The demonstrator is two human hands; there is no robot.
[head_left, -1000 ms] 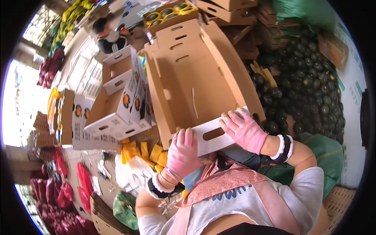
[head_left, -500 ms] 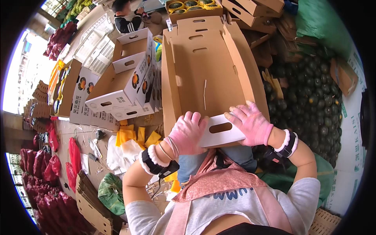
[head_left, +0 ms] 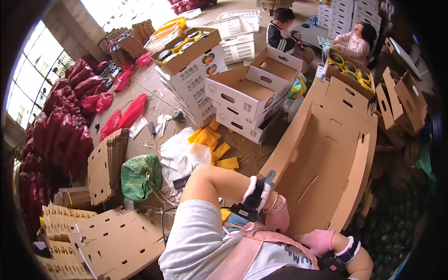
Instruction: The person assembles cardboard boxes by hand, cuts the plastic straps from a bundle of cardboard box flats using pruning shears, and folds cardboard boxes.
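A long brown cardboard box [head_left: 322, 186] lies open and tilted in front of me, its inside facing up. My left hand [head_left: 278, 215], in a pink glove, is closed at the box's near left corner, its fingertips hidden. My right hand [head_left: 317, 241], gloved the same way, is closed at the near end by my apron [head_left: 266, 233]; its fingers show only in part. A thin pale strip [head_left: 308, 187] lies on the box floor. The near end panel is hidden by my hands and body.
White printed boxes [head_left: 247, 98] stand stacked ahead, beside a box of netted squash [head_left: 186, 44]. Another netted-squash box [head_left: 347, 70] sits beyond the open box. Two people sit at the back. Flat cardboard [head_left: 123, 240] and red sacks [head_left: 56, 140] are left; dark squash [head_left: 387, 233] lie right.
The view has swung left, so the box and hands now appear farther right and lower. My hands have moved from the white end panel's face, which no longer shows.
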